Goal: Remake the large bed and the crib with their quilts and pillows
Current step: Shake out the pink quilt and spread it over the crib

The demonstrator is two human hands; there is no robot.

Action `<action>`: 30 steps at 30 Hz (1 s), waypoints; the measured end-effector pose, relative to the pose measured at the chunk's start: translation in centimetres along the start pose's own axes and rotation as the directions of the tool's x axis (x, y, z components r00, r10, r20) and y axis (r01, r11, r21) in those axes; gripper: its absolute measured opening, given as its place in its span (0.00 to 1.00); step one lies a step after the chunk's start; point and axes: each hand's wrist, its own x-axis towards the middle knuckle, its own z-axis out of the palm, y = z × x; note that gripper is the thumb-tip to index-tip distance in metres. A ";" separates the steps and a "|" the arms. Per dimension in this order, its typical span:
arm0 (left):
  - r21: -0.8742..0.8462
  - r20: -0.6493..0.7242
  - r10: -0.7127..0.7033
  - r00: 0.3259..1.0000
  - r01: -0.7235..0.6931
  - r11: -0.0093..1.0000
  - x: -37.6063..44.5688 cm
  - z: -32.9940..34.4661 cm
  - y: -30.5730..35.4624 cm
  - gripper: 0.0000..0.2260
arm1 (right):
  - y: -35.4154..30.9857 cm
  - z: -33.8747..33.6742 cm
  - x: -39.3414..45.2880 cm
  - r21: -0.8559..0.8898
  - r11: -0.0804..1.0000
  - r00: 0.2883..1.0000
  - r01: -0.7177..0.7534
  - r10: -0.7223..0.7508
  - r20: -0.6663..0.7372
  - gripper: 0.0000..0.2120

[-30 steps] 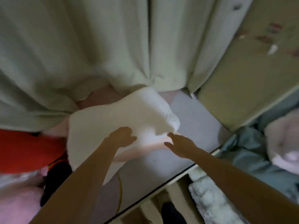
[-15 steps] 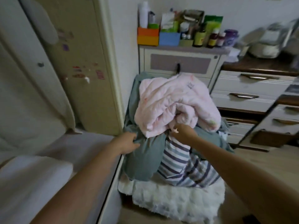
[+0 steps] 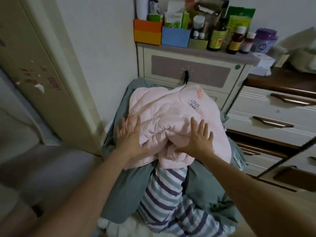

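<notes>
Head view: left hand (image 3: pixel 129 136), right hand (image 3: pixel 198 140) flat-fingered on pink quilt (image 3: pixel 172 117) before bottle-topped cabinet (image 3: pixel 191 72).

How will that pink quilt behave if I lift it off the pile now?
The pink quilt is bunched and puffy, so probably floppy and light; loose folds will likely sag. It lies on the striped bedding, which it may drag along.
</notes>
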 end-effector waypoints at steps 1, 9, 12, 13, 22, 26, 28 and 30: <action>-0.004 -0.008 -0.013 1.000 0.013 1.000 1.3 1.1 0.6 0.57 | 0.3 1.1 1.6 0.026 1.000 1.000 -0.004 0.004 0.003 0.66; -0.132 -0.086 -0.170 0.982 0.158 0.978 9.2 7.8 4.3 0.56 | 3.4 4.7 9.2 0.111 0.978 0.973 0.175 -0.155 -0.170 0.40; -0.246 -0.254 -0.208 0.945 0.144 0.958 10.7 8.1 4.9 0.23 | 3.7 3.0 10.4 0.169 0.952 0.934 0.257 -0.199 -0.297 0.21; -0.248 -0.259 -0.228 0.938 0.164 0.955 10.3 7.5 5.3 0.13 | 3.4 2.4 10.2 0.194 0.945 0.927 0.263 -0.191 -0.322 0.16; -0.197 -0.536 -0.208 0.818 0.119 0.973 -2.9 -4.7 4.1 0.10 | -1.9 -3.4 1.4 0.368 0.768 0.796 0.524 -0.287 -0.533 0.08; -0.208 -0.644 -0.295 0.706 0.209 0.956 -12.9 -7.6 3.6 0.11 | -4.1 -6.2 -5.5 0.398 0.640 0.720 0.657 -0.377 -0.582 0.09; -0.278 -0.650 -0.350 0.675 0.217 0.936 -18.1 -7.8 3.5 0.14 | -4.7 -7.0 -9.0 0.383 0.586 0.676 0.714 -0.436 -0.593 0.09; -0.284 -0.647 -0.406 0.645 0.290 0.914 -23.8 -7.4 3.6 0.19 | -5.0 -7.4 -12.8 0.359 0.550 0.643 0.754 -0.510 -0.571 0.10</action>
